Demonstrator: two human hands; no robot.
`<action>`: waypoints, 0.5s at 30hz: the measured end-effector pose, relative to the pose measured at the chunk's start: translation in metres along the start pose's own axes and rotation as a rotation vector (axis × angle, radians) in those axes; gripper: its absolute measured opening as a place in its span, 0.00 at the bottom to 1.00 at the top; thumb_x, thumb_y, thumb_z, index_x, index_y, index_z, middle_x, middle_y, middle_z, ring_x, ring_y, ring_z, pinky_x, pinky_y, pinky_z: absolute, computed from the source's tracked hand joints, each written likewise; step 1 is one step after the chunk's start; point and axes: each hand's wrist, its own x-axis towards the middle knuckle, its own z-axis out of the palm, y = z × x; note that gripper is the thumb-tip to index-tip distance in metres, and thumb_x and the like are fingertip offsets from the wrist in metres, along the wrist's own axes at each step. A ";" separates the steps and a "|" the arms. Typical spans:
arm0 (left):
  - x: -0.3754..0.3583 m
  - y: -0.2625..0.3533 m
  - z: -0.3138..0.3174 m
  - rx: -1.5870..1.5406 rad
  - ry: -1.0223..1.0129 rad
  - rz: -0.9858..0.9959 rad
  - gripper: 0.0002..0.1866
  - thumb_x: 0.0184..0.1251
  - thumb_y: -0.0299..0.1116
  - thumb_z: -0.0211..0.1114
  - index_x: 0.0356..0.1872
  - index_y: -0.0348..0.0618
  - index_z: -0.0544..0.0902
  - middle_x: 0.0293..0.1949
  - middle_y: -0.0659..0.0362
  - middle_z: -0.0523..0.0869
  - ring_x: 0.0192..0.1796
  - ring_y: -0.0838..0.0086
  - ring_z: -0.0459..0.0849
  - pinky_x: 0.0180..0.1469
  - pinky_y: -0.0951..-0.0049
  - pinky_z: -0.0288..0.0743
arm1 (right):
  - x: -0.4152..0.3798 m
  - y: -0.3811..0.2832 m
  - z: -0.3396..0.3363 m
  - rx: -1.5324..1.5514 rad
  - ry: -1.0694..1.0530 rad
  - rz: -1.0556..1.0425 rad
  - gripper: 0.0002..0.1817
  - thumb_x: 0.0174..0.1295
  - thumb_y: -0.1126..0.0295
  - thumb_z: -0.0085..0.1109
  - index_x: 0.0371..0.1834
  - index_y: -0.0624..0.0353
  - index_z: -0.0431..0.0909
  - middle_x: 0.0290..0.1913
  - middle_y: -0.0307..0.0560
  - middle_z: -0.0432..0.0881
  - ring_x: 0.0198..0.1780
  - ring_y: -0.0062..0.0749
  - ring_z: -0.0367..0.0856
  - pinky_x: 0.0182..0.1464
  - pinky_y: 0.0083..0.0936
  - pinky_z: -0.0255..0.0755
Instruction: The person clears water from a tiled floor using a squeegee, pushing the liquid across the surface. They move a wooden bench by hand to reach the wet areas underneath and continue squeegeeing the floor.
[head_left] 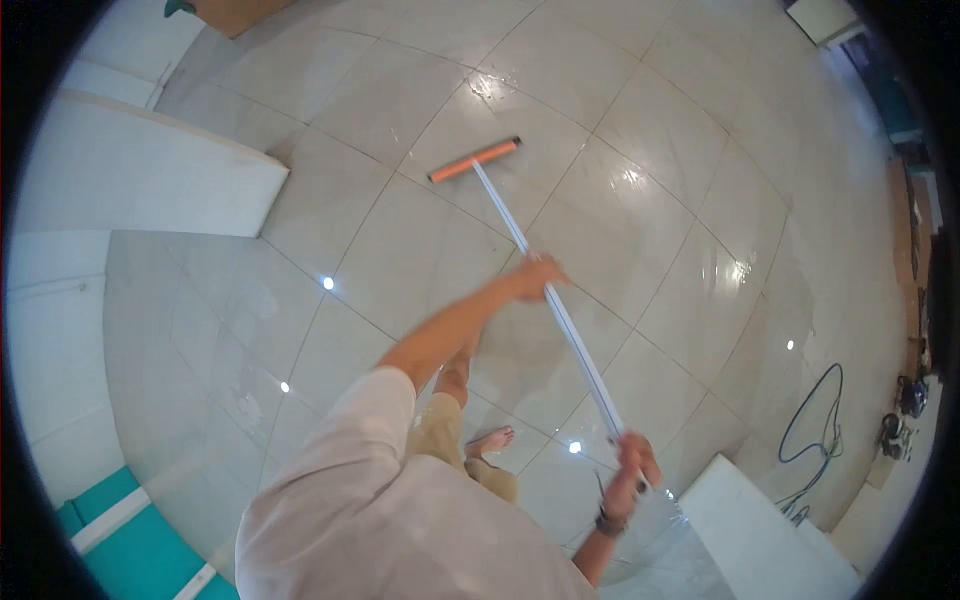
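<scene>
A floor squeegee (574, 335) with a long pale pole slants across the view. Its orange head (475, 160) with dark ends rests on the wet tiles ahead of me. My left hand (538, 277) is wrapped around the middle of the pole, arm stretched forward. Lower down at the right, my right hand (637, 464) grips the pole close to its top end, and a dark band circles that wrist. Part of each hand's fingers is hidden or slightly blurred.
Glossy floor tiles (420, 235) carry wet, shiny patches. A white partition (190, 175) juts in from the left, and a white slab-like block (745, 520) stands at lower right. Beside it lies a looped dark hose or cable (838, 410). Teal panels (140, 540) fill the lower left corner.
</scene>
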 end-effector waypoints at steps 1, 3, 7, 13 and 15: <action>-0.007 0.048 0.020 -0.054 -0.055 -0.036 0.22 0.37 0.37 0.67 0.40 0.64 0.76 0.49 0.61 0.72 0.57 0.62 0.62 0.52 0.39 0.45 | -0.024 -0.006 -0.035 0.026 0.011 -0.065 0.07 0.55 0.73 0.48 0.23 0.65 0.71 0.28 0.47 0.73 0.29 0.27 0.70 0.30 0.21 0.65; -0.019 0.141 0.061 -0.250 -0.138 0.018 0.15 0.37 0.38 0.66 0.31 0.62 0.77 0.54 0.56 0.69 0.60 0.58 0.58 0.50 0.30 0.37 | -0.079 -0.022 -0.117 0.007 0.049 -0.128 0.09 0.55 0.69 0.46 0.23 0.64 0.69 0.27 0.45 0.70 0.33 0.31 0.68 0.35 0.26 0.64; -0.051 0.313 0.125 -0.496 -0.318 0.156 0.10 0.42 0.42 0.64 0.28 0.60 0.76 0.56 0.54 0.64 0.62 0.59 0.52 0.49 0.27 0.36 | -0.167 -0.095 -0.213 0.021 0.295 -0.170 0.14 0.54 0.70 0.42 0.12 0.54 0.54 0.19 0.39 0.59 0.26 0.27 0.58 0.33 0.26 0.58; -0.091 0.461 0.198 -0.659 -0.552 0.305 0.12 0.45 0.42 0.61 0.31 0.52 0.73 0.40 0.56 0.74 0.53 0.57 0.65 0.49 0.28 0.42 | -0.211 -0.182 -0.207 -0.036 0.714 -0.248 0.15 0.51 0.71 0.45 0.10 0.54 0.56 0.13 0.37 0.52 0.17 0.25 0.52 0.22 0.24 0.57; -0.103 0.486 0.204 -0.668 -0.540 0.355 0.13 0.46 0.39 0.60 0.35 0.53 0.73 0.35 0.57 0.75 0.49 0.59 0.69 0.51 0.30 0.44 | -0.209 -0.192 -0.211 -0.106 0.771 -0.262 0.14 0.51 0.71 0.45 0.10 0.55 0.57 0.12 0.37 0.52 0.16 0.26 0.52 0.22 0.23 0.57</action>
